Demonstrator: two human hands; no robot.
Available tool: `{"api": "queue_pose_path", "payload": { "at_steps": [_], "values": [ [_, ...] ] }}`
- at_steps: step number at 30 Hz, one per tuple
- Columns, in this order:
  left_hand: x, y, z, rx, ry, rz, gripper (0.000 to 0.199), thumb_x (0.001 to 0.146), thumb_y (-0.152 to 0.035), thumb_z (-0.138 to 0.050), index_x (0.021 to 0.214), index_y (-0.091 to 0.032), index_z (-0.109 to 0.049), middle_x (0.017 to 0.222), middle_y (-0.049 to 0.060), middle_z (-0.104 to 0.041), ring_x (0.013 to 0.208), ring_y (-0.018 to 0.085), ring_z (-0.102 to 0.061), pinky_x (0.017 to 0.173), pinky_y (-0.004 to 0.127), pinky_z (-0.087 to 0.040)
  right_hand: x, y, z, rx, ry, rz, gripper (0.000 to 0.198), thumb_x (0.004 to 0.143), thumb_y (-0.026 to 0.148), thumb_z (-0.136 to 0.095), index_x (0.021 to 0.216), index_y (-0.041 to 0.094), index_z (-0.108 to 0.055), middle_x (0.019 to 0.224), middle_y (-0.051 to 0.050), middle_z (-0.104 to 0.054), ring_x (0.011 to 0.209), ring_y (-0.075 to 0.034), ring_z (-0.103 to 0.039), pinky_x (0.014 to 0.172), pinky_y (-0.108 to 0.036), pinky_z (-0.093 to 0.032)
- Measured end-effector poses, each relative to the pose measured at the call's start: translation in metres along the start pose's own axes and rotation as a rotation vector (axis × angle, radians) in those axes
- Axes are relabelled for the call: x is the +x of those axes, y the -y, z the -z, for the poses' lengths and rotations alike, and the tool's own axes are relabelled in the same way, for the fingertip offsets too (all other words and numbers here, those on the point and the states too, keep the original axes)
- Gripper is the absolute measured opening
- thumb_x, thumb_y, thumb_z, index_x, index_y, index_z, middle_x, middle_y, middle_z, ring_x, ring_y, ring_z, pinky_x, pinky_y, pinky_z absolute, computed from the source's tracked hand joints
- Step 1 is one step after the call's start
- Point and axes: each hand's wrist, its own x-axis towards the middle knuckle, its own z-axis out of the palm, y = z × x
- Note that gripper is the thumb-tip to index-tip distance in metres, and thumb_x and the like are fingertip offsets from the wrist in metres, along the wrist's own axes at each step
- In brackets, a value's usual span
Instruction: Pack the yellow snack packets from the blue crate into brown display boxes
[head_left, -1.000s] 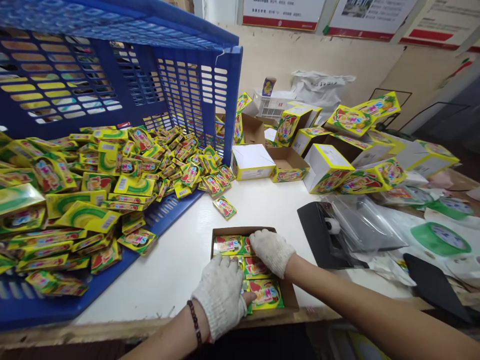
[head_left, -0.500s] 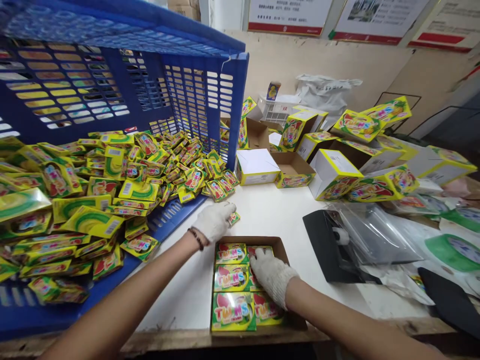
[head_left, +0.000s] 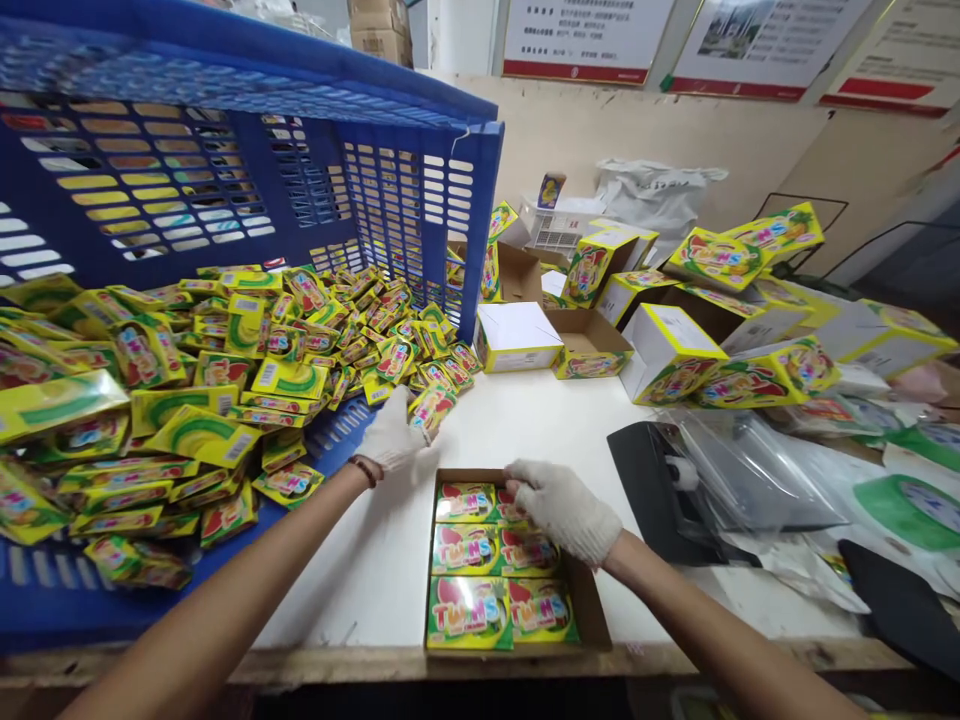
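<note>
My left hand (head_left: 395, 435), in a white knit glove, is closed on a small yellow-green candy box (head_left: 433, 408) beside the blue crate's front edge. My right hand (head_left: 562, 505), gloved too, hovers over the far right part of an open cardboard tray (head_left: 592, 600). Its fingers are loosely bent and a little apart, the tips near the tray's far rim, with nothing visible in them. Inside the tray, candy boxes marked TWINS (head_left: 469, 612) lie face up in two columns; my right hand partly covers the far right one. A strip along the tray's right side shows bare cardboard.
On the left a large blue crate (head_left: 487, 200) lies tipped, with a heap of small candy boxes (head_left: 247, 375) spilling toward me. Display cartons (head_left: 671, 350) are piled at the back. A black and clear plastic item (head_left: 660, 490) lies to the right on the white table (head_left: 360, 600).
My left hand has drawn back left toward the crate, a candy box at its fingertips. My right hand has lifted off the right column toward the tray's far rim, uncovering boxes there.
</note>
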Motion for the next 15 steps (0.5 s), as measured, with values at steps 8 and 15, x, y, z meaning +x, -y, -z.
{"api": "queue_pose_path", "payload": {
  "at_steps": [8, 15],
  "values": [
    [-0.104, -0.071, 0.005, -0.477, -0.249, -0.221, 0.046, 0.080, -0.040, -0.062, 0.118, -0.021, -0.043, 0.104, 0.005, -0.057, 0.092, 0.019, -0.059, 0.082, 0.034, -0.049, -0.005, 0.036, 0.029, 0.232, -0.005, 0.182, 0.033, 0.084, 0.031, -0.054, 0.113, 0.014, -0.055, 0.103, -0.008, -0.068, 0.090, -0.018, -0.061, 0.076, -0.029, -0.049],
    [-0.160, -0.049, -0.005, -0.063, 0.226, -0.776, 0.023, 0.089, -0.043, -0.050, 0.091, -0.022, -0.059, 0.094, 0.005, -0.063, 0.092, 0.023, -0.057, 0.103, 0.049, -0.035, -0.015, 0.025, 0.035, -0.693, 0.566, 0.114, 0.023, 0.069, 0.016, -0.067, 0.091, 0.015, -0.069, 0.088, -0.008, -0.071, 0.076, -0.022, -0.063, 0.064, -0.029, -0.045]
  ]
}}
